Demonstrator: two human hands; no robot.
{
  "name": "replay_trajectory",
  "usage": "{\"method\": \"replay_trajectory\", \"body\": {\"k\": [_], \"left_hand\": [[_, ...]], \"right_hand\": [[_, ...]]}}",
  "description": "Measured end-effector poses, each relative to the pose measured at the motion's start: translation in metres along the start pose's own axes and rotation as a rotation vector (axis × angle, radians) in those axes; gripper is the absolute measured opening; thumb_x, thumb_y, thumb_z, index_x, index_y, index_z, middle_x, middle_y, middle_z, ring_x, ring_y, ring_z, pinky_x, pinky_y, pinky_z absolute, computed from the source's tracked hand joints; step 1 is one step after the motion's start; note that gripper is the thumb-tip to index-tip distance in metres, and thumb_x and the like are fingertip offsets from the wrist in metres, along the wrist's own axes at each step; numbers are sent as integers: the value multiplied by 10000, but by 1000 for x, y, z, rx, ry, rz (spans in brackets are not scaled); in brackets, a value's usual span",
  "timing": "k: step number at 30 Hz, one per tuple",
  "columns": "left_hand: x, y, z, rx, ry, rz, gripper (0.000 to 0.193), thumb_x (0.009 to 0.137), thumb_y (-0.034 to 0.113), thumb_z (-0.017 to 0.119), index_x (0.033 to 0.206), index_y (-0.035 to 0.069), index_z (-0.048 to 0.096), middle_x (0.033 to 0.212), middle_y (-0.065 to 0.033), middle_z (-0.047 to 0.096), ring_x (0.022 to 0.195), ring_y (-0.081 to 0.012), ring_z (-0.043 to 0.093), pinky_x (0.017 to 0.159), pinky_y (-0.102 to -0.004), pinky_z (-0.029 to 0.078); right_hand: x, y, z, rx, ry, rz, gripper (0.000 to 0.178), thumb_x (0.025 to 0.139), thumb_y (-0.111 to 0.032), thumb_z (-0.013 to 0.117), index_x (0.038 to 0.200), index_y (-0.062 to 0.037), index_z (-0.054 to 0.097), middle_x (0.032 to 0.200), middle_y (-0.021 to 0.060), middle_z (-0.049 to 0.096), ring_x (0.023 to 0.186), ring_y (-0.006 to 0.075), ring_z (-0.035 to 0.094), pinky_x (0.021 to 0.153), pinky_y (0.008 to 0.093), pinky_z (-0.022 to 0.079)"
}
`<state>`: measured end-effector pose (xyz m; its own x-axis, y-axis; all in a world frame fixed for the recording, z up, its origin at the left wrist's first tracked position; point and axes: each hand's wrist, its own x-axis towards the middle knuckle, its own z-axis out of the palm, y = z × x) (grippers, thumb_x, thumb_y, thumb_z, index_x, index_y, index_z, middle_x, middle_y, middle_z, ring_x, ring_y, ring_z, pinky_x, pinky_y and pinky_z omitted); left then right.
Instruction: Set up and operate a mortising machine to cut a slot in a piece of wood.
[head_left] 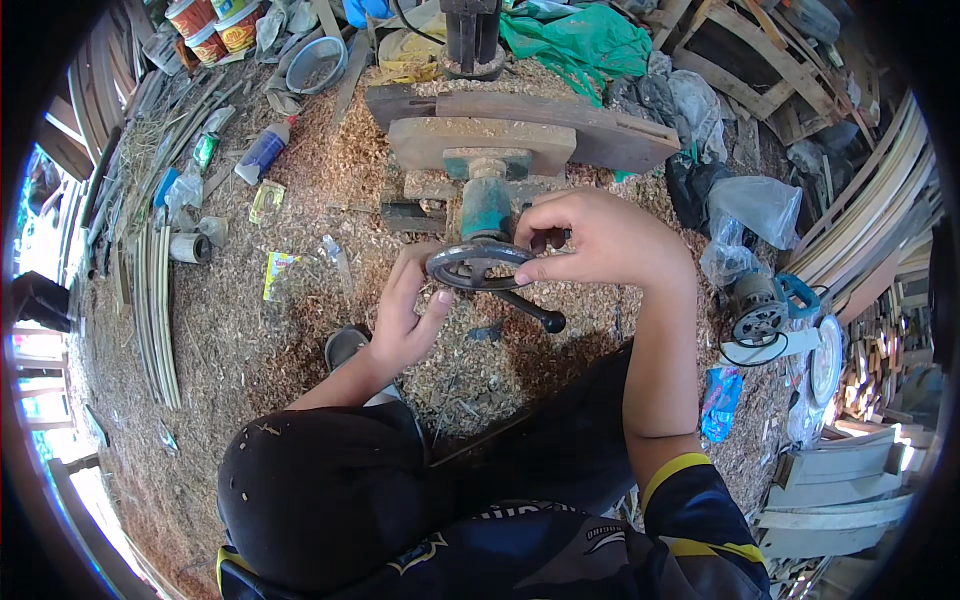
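Observation:
A dark metal handwheel (478, 266) with a black-knobbed crank handle (538, 315) is in front of me, at the near end of a green metal shaft housing (487, 205). My right hand (590, 240) grips the wheel's right rim, thumb on the near side and fingers curled behind. At the left rim rests my left hand (405, 315), fingers stretched out and thumb apart; its fingertips are partly hidden beside the wheel. Beyond, the housing's flange meets a thick wooden block (482, 140), with a longer plank (600, 130) behind it.
Wood shavings (300, 330) cover the ground. A power tool (762, 318) lies at right, near stacked curved wood strips (870, 190). To the left are a bottle (266, 152), a blue basin (316, 65) and long strips (157, 310). A green sheet (580, 45) lies at the back.

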<state>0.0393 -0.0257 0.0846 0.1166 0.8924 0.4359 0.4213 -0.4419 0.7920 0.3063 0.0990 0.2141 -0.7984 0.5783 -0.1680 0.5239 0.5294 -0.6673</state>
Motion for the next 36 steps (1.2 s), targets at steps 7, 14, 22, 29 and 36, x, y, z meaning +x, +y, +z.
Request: {"method": "replay_trajectory", "body": {"k": [7, 14, 22, 29, 36], "left_hand": [[12, -14, -4, 31, 48, 94, 220, 1116, 113, 588, 1248, -44, 668, 1158, -198, 694, 1041, -390, 686, 949, -449, 550], [-1, -21, -9, 4, -108, -7, 325, 1134, 205, 585, 1336, -42, 647, 1272, -210, 673, 1151, -374, 672, 1022, -445, 520], [29, -1, -25, -57, -88, 129, 387, 1046, 164, 711, 1367, -28, 612, 1331, -224, 647, 1230, -382, 656, 1071, -455, 529], [35, 2, -24, -13, -95, 190, 351, 1035, 148, 733, 1325, -27, 639, 1316, -214, 660, 1233, -394, 661, 1069, -470, 536], [35, 1, -23, -17, -85, 178, 279, 1061, 145, 695, 1274, -32, 659, 1283, -208, 673, 1202, -392, 676, 1049, -475, 549]], "right_hand": [[15, 24, 0, 165, 326, -97, 232, 993, -172, 806, 1182, -41, 776, 1078, 131, 772, 1001, 276, 744, 917, 375, 574], [39, 83, -1, -452, 1008, -143, 196, 1022, -141, 727, 1213, -148, 769, 1352, 71, 727, 1266, 347, 656, 1128, 514, 451], [54, 94, -1, -388, 975, -59, 182, 1046, -195, 713, 1209, -196, 795, 1215, 16, 780, 1222, 299, 668, 1135, 493, 396], [52, 100, -1, -371, 995, -85, 177, 1042, -192, 724, 1197, -211, 808, 1233, 4, 780, 1200, 276, 674, 1127, 492, 362], [53, 101, -2, -366, 996, -86, 174, 1039, -188, 733, 1188, -216, 817, 1223, -8, 782, 1173, 255, 674, 1112, 480, 355]]}}
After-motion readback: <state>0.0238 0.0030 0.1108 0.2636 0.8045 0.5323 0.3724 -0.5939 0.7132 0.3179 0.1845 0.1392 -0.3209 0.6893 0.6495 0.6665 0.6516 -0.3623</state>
